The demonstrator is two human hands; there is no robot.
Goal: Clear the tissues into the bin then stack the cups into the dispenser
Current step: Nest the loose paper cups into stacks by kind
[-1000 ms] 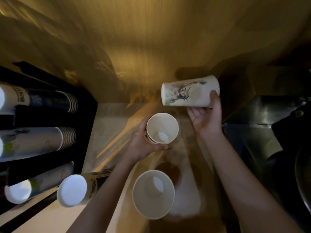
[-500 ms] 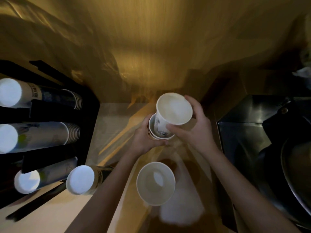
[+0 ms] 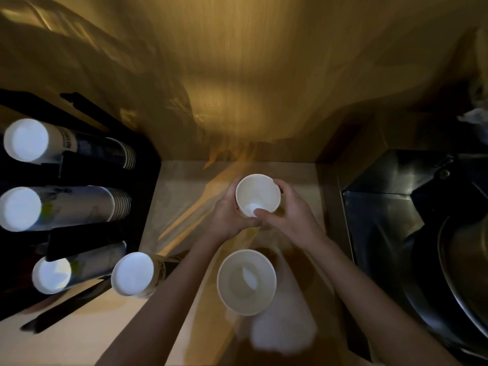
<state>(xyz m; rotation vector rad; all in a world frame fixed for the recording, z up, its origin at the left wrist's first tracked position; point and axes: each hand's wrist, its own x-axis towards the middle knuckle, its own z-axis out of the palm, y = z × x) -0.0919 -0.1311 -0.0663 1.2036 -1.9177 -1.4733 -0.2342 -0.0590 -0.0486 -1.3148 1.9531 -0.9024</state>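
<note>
left hand (image 3: 228,220) and right hand (image 3: 293,215) are both clasping nested cups (image 3: 257,195) above desk (image 3: 169,196) | loose cup (image 3: 247,282) is standing nearer | dispenser (image 3: 79,207) is sitting left, holding stacks

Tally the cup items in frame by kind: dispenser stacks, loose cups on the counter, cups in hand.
Cup stacks lying in the dispenser: 4
Loose cup standing on the counter: 1
Nested cups held by left hand and right hand: 1 bundle; how many cups are nested cannot be told.
Total: 6
</note>
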